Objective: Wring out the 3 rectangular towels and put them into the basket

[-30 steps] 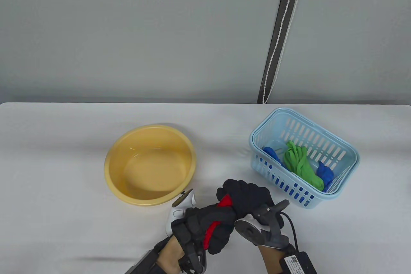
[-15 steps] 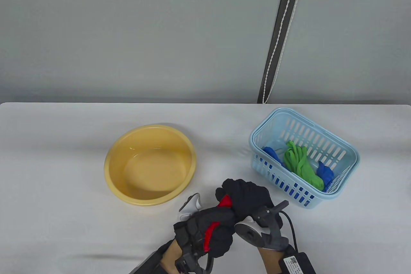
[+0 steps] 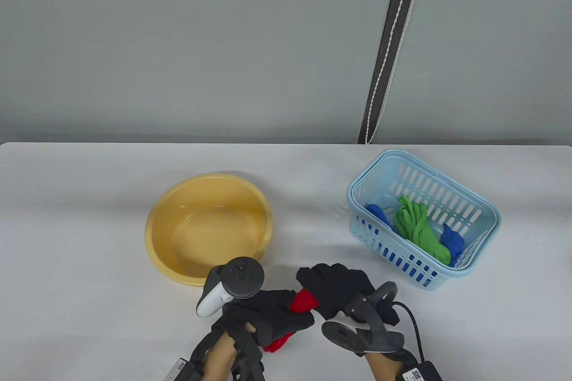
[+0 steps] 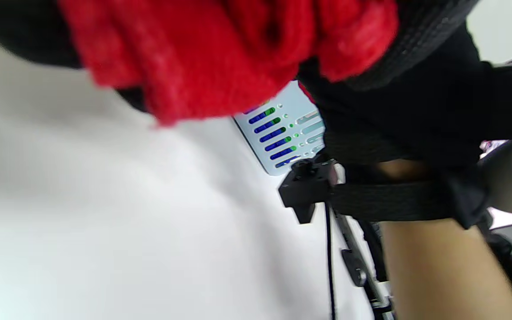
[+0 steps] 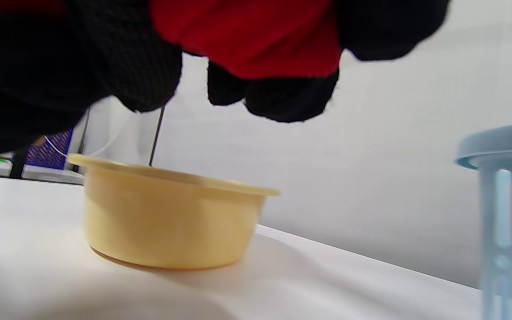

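Note:
Both gloved hands grip one twisted red towel [image 3: 303, 301] just above the table's front edge. My left hand [image 3: 268, 316] holds its lower end, with a red tip [image 3: 275, 344] sticking out below the fingers. My right hand [image 3: 337, 285] grips the upper end. The red towel [image 4: 220, 53] fills the top of the left wrist view, and the red towel [image 5: 256, 35] shows between black fingers in the right wrist view. The light blue basket [image 3: 487, 213] at the right holds a green towel [image 3: 418, 227] and a blue towel [image 3: 452, 241].
A yellow basin [image 3: 154, 224] stands left of centre, close behind my left hand; the yellow basin [image 5: 171, 218] also shows in the right wrist view. The basket's rim [image 5: 498, 146] is at that view's right edge. A dark strap [image 3: 389, 50] hangs behind the table.
My left hand has rolled over and moved left and toward the front edge, its tracker now facing up. The right hand dropped slightly. The towel is twisted further between them.

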